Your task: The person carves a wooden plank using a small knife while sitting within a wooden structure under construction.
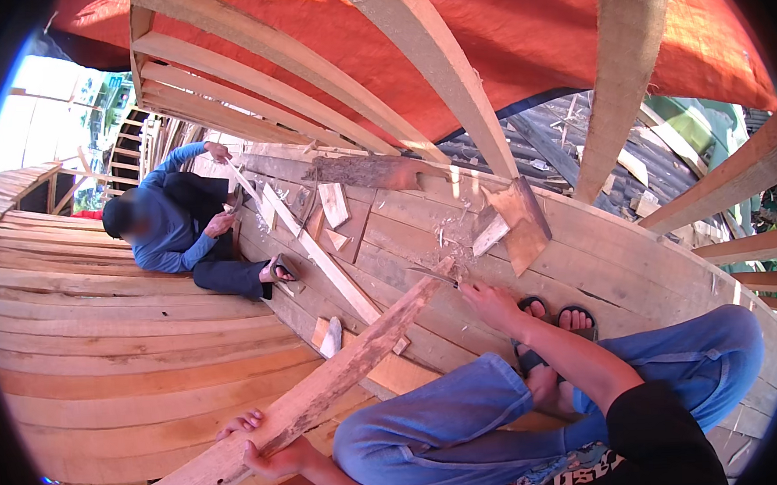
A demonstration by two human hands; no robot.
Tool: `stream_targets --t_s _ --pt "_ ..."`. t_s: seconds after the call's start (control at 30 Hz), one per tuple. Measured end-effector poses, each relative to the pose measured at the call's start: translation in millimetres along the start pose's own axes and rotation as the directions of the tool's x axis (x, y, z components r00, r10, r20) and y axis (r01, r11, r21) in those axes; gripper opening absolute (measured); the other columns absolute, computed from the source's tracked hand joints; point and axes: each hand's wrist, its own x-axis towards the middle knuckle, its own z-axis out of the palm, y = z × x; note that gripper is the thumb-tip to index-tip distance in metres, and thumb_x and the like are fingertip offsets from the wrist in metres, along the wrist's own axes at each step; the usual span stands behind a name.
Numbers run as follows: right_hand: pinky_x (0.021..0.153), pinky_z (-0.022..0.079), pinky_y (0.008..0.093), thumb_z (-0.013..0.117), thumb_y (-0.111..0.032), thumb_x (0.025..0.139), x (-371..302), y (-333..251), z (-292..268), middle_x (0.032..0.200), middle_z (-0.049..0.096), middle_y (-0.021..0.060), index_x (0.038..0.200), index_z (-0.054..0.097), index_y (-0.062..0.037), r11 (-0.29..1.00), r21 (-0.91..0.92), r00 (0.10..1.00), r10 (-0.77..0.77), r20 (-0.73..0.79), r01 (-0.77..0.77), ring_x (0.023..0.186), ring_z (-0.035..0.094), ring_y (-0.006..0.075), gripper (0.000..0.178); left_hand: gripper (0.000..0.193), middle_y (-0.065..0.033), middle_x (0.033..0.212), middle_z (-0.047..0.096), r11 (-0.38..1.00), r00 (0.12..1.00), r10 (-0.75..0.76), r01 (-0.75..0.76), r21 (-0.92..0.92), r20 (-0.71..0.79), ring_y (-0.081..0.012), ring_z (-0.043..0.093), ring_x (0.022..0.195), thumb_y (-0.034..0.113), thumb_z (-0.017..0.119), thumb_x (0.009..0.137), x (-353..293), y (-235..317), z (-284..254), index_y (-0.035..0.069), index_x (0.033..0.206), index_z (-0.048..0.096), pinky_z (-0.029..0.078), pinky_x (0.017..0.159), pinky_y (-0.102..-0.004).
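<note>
A long, rough-faced wooden plank (347, 381) slants across in front of me, from the lower left up to the middle. My left hand (276, 452) is closed around its lower part, with fingers on the far edge and thumb on the near one. My right hand (488, 306) is closed on the handle of a knife (439, 277), mostly hidden in the fist. Its thin dark blade reaches across the plank's far end, where the wood narrows. Whether the edge is biting into the wood is too small to tell. Wood shavings (454, 235) lie just beyond that end.
At the left a co-worker (172, 214) in a blue top sits holding a long pale wood strip (319, 259). Offcuts (334, 204) and a broken board (518, 227) lie on the plank floor (414, 232). Curved wooden ribs (445, 59) rise before an orange tarp (527, 33).
</note>
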Motion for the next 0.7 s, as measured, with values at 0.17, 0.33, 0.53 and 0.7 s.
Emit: stream_targets --t_s 0.17,0.33,0.53,0.7 --pt "0.064 0.054 0.0487 0.053 -0.019 0.092 1 23 0 0.093 0.061 0.0203 0.119 0.050 -0.0082 0.986 -0.082 0.989 0.148 -0.003 -0.148 0.076 0.065 0.0397 0.029 0.035 -0.0070 0.086 0.045 1.000 1.000 -0.005 0.005 0.020 -0.012 -0.0190 0.044 0.078 0.018 0.052 0.078 -3 -2 9 0.006 0.111 0.046 0.042 0.077 -0.0314" --pt "0.062 0.054 0.0491 0.051 -0.018 0.092 1 0 -3 0.092 0.061 0.0219 0.118 0.050 -0.0081 0.995 -0.063 0.997 -0.080 -0.003 0.079 0.076 0.065 0.0401 0.028 0.036 -0.0071 0.086 0.045 1.000 1.000 0.008 -0.008 0.004 -0.014 -0.0190 0.044 0.078 0.017 0.052 0.078 -3 4 6 0.006 0.111 0.046 0.042 0.077 -0.0314" --pt "0.064 0.053 0.0492 0.051 -0.018 0.092 9 32 -1 0.093 0.062 0.0216 0.115 0.050 -0.0078 0.974 -0.129 0.978 0.196 0.077 -0.185 0.079 0.065 0.0397 0.025 0.038 -0.0067 0.084 0.044 1.000 0.999 -0.009 0.009 0.004 -0.032 -0.0189 0.044 0.078 0.017 0.052 0.076 -5 -4 13 0.006 0.112 0.045 0.042 0.075 -0.0313" --pt "0.067 0.053 0.0502 0.052 -0.016 0.091 7 -13 -11 0.094 0.062 0.0219 0.111 0.049 -0.0069 1.000 0.006 1.000 0.006 0.016 -0.006 0.080 0.064 0.0412 0.022 0.041 -0.0067 0.084 0.043 0.999 1.000 0.018 -0.018 0.041 -0.001 -0.0187 0.044 0.078 0.018 0.051 0.075 0 5 12 0.006 0.114 0.044 0.042 0.075 -0.0313"
